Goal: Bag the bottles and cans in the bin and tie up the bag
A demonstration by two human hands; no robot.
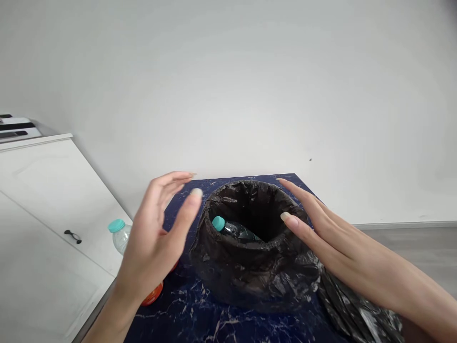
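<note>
A round bin lined with a black plastic bag point(250, 281) stands on a dark blue marbled table. Inside its mouth leans a clear plastic bottle with a turquoise cap point(218, 223). My left hand point(157, 233) hovers to the left of the bin, fingers apart, holding nothing. On the other side, my right hand point(321, 228) is stretched out by the bin's right rim, its thumb and fingers spread; whether it touches the bag I cannot tell. Another turquoise-capped clear bottle point(120, 236) is partly hidden behind my left hand, with an orange-red object point(153, 294) below it.
The table point(228, 328) has a blue marbled top and its back edge meets a plain white wall point(228, 95). A white cabinet point(46, 209) with a black handle stands on the left. More black plastic point(352, 305) lies at the table's right side.
</note>
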